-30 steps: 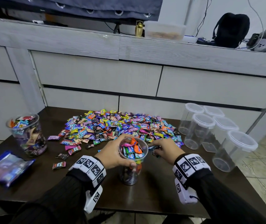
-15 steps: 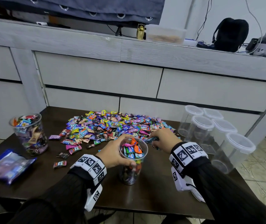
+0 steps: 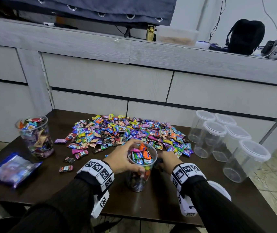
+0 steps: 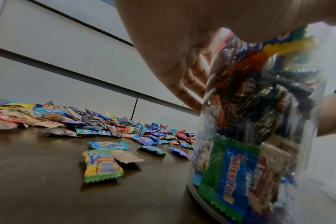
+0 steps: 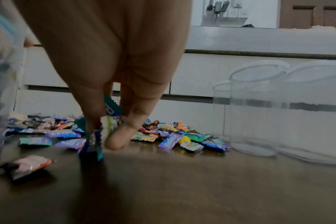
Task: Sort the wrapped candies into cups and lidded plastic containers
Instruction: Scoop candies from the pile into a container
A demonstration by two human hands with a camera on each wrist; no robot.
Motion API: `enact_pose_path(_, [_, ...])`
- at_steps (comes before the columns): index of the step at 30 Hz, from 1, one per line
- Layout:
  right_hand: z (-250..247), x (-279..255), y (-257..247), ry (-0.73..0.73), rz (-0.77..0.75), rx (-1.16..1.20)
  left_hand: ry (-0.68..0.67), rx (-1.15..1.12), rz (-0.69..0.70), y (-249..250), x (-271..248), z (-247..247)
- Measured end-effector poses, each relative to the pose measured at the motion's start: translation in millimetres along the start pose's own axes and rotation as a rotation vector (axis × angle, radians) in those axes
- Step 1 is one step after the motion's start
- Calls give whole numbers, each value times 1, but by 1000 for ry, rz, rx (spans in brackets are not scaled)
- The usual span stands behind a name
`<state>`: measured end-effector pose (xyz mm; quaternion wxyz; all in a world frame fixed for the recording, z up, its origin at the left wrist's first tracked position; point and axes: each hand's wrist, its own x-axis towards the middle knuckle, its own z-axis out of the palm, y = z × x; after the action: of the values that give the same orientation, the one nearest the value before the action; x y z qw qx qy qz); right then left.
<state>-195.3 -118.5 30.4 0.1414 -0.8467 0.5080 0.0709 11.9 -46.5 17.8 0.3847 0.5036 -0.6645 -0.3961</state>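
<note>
A clear plastic cup [image 3: 140, 167] packed with wrapped candies stands on the dark table near the front. My left hand [image 3: 122, 158] grips its upper wall, fingers curled round it [image 4: 184, 84]; the cup [image 4: 249, 121] fills the right of the left wrist view. My right hand [image 3: 166, 161] is low beside the cup's right side and pinches a few wrapped candies [image 5: 110, 110] between thumb and fingers, just above the table. The big loose candy pile [image 3: 127, 132] lies behind the cup. Several empty lidded containers [image 3: 215, 137] stand at the right.
A second clear cup [image 3: 35, 137] full of candies stands at the table's left, with a blue plastic bag [image 3: 11, 169] in front of it. Stray candies [image 3: 66, 169] lie left of my left wrist. Grey drawer fronts [image 3: 109, 84] rise behind the table.
My right hand reached into the near edge of the pile, then drew back toward me beside the cup with candies pinched in it. The left hand and cup stayed put.
</note>
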Motion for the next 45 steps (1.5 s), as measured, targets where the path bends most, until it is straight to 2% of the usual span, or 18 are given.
enact_pose_path(2, [-8, -2, 3, 94, -8, 86, -2, 5, -4, -1, 0, 0])
enact_pose_path(5, [-29, -8, 4, 335, -59, 249, -11, 4, -9, -1, 1, -1])
enact_pose_path(7, [-44, -16, -1, 504, -135, 351, -17, 9, -13, -1, 1, -1])
enact_pose_path(9, [-55, -27, -10, 584, -242, 424, -26, 15, -23, -1, 1, -2])
enact_pose_path(13, [-56, -44, -31, 469, -460, 396, -26, -4, -15, 2, 0, -1])
enact_pose_path(17, [-51, -47, -43, 385, -565, 153, -10, -29, 8, 8, -3, 1])
enact_pose_path(20, [-55, -47, -46, 328, -575, 76, -7, -24, 8, 8, -3, 1])
enact_pose_path(26, [-71, -52, -42, 308, -572, 219, -8, 18, -5, 10, -4, 0])
enact_pose_path(32, [-57, -40, -54, 219, -525, 13, -13, 89, -2, 6, -2, -2])
enact_pose_path(35, [-53, -39, -56, 190, -517, -9, -9, 118, 1, 5, -2, -3])
enact_pose_path(45, [-48, -37, -62, 217, -493, 33, -1, 116, 20, 3, -2, -2])
